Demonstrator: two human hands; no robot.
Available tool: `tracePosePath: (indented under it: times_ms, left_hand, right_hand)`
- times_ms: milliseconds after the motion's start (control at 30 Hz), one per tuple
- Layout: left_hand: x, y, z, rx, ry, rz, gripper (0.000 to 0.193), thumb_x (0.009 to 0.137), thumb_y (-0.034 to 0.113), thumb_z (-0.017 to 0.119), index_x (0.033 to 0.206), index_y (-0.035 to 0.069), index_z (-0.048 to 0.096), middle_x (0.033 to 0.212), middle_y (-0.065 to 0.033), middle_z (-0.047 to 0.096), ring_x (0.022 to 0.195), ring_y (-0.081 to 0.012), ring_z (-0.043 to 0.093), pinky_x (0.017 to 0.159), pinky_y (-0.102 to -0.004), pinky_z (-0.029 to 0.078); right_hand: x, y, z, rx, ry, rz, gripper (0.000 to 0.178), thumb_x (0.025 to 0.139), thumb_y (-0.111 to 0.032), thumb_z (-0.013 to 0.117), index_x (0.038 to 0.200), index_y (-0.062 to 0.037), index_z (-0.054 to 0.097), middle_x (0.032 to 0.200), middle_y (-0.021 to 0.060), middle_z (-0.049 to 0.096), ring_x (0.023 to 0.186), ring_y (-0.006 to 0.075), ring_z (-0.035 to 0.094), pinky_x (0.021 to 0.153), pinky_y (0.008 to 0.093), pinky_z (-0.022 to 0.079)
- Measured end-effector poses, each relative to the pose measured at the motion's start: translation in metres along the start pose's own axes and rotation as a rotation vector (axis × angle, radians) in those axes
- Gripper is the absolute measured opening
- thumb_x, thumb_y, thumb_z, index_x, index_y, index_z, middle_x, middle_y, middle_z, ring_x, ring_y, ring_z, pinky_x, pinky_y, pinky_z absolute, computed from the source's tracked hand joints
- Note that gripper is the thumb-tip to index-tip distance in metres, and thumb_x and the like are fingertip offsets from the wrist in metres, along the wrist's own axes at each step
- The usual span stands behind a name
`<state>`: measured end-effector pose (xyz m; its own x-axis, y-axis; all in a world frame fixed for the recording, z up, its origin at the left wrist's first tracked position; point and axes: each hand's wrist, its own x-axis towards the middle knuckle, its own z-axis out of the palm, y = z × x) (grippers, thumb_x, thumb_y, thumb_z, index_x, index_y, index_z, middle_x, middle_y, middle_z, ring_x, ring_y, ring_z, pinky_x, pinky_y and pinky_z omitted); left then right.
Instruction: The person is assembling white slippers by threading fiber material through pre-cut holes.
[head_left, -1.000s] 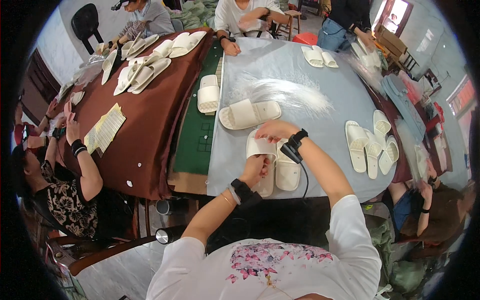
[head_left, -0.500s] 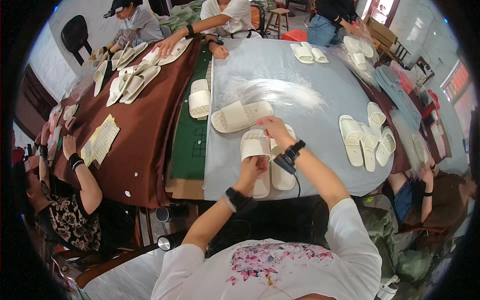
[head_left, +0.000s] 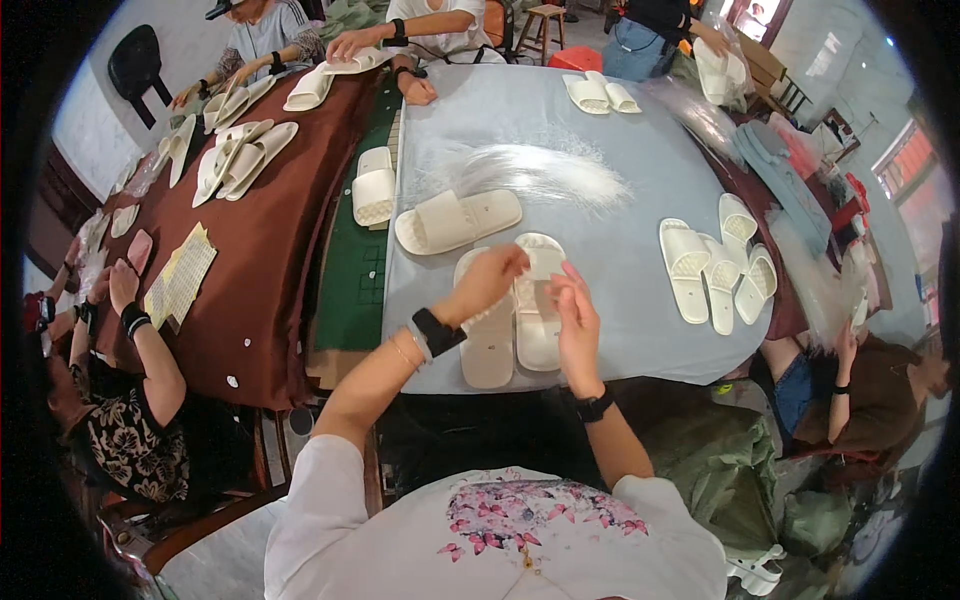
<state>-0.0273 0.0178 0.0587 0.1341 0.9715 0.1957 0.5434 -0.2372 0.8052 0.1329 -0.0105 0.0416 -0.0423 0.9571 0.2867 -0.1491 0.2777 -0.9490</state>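
Observation:
A pair of white slide slippers lies side by side in front of me, toes pointing away: the left slipper (head_left: 488, 355) and the right slipper (head_left: 538, 352). My left hand (head_left: 490, 277) is above the left one, hiding much of its strap, with its fingers bent together toward the right slipper. Whatever they may pinch is too small to make out. Beside the right slipper's outer edge, my right hand (head_left: 576, 320) is raised with fingers stretched and thumb apart, holding nothing visible. Another white slipper (head_left: 460, 221) rests sideways just beyond the pair.
Thin clear plastic strands (head_left: 540, 172) are spread on the grey tablecloth (head_left: 620, 330). White slippers (head_left: 715, 262) sit at the right, others (head_left: 600, 93) at the back. A single slipper (head_left: 374, 190) stands on a green board (head_left: 340, 285). Co-workers sit around both tables.
My left hand has left the left slipper's strap and moved up and forward. My right hand has drawn back toward me and its fingers have straightened. The view has shifted slightly.

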Motion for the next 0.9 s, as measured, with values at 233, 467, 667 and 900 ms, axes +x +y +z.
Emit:
tracePosePath:
  times_ms: [233,467,667,900]
  left_hand:
    - [0.081,-0.042,0.015,0.126,0.013,-0.013,0.031,0.081,0.029,0.052,0.077,0.000,0.061,0.074,-0.0189,0.061,0.068,-0.0326,0.058,0.065,-0.0385,0.045]
    - [0.091,-0.049,0.027,0.322,-0.454,-0.078,0.043,0.076,0.041,0.058,0.085,0.000,0.065,0.077,-0.0177,0.063,0.064,-0.0259,0.057,0.061,-0.0346,0.044]
    - [0.085,-0.053,0.024,0.152,-0.534,-0.213,0.050,0.070,0.046,0.064,0.090,0.000,0.066,0.067,-0.0061,0.059,0.055,-0.0151,0.049,0.048,-0.0293,0.039]
    - [0.085,-0.062,0.009,-0.202,-0.590,-0.522,0.033,0.067,0.029,0.073,0.086,0.002,0.066,0.066,-0.0022,0.057,0.053,-0.0124,0.046,0.046,-0.0245,0.038]
  right_hand:
    - [-0.028,0.028,-0.025,0.094,-0.212,0.637,0.032,0.094,-0.025,0.040,0.112,-0.0010,0.050,0.066,-0.0010,0.049,0.056,0.0074,0.047,0.055,0.0220,0.044]
    - [0.009,0.044,-0.028,0.137,-0.359,0.844,0.022,0.085,-0.007,0.041,0.104,0.0009,0.048,0.072,0.0057,0.057,0.049,0.0086,0.049,0.045,0.0226,0.046]
    - [0.019,0.071,0.000,0.248,-0.086,0.725,0.015,0.085,-0.003,0.043,0.095,0.0028,0.051,0.074,0.0078,0.058,0.052,0.0109,0.054,0.047,0.0247,0.051]
    - [0.011,0.068,0.006,0.335,-0.011,0.594,0.019,0.086,-0.007,0.047,0.100,0.0047,0.051,0.083,0.0098,0.057,0.067,0.0140,0.058,0.058,0.0250,0.052]
